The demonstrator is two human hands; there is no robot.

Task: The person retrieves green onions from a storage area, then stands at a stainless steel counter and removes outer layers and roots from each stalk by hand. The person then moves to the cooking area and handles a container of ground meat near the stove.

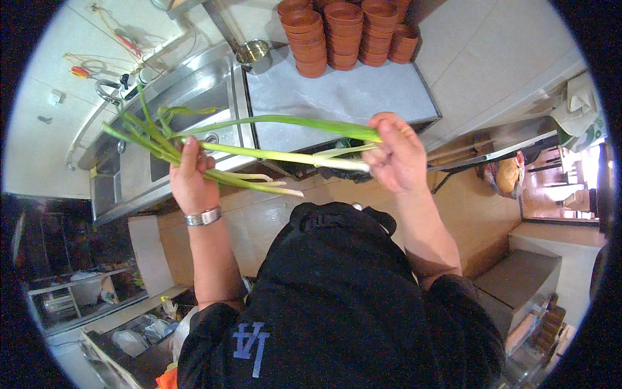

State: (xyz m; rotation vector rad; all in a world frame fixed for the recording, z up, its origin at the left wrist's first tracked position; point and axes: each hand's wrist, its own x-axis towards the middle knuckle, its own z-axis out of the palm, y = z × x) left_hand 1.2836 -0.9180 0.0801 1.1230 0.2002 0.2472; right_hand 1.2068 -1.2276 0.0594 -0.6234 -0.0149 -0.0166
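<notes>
My left hand (193,177), with a metal band at the wrist, is closed around several green onions (243,152) near their leafy part. Their green tops spread to the left over the steel sink, and a few thin pale ends hang free to the right of that hand. One thick stalk runs across to my right hand (394,153), which grips its white end. Between the fingers of that same hand is a long green leaf (301,120), stretched in an arc above the stalk. Part of the white end is hidden behind the right fingers.
A steel sink (194,114) with a faucet (108,92) lies ahead at the left. Beside it, a grey countertop (335,99) carries stacks of brown pots (303,44) and a steel pot (253,56). Plastic bags (131,342) lie at the lower left, and a grey step (522,272) stands at the right.
</notes>
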